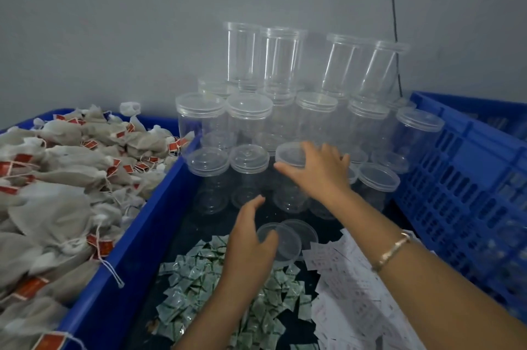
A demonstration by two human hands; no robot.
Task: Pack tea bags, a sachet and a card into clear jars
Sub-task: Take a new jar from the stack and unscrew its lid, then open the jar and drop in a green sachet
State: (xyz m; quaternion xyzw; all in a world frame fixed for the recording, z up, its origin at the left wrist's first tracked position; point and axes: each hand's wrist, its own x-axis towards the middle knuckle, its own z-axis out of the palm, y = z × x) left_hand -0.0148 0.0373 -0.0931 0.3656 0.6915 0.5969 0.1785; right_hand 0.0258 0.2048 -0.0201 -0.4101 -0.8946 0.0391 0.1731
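Front-row clear jar (289,178), lidded, stands on the dark table among stacked empties, third along from the blue bin's edge. Right hand (319,170) sits over its lid (291,154), fingers spread and curled round the rim, touching; grip not yet firmly closed, as far as I can tell. Left hand (251,238) hovers lower, open, thumb apart, near two loose lids (285,238) lying flat.

To do it well: take the jar by the body, not the lid alone, which may pop off. Lift straight up, since neighbours stand touching and the upper tier looks tippy. Left hand steadies the base.

Tea bags (57,192) fill the blue bin at left; sachets (199,287) and cards (348,278) lie near.
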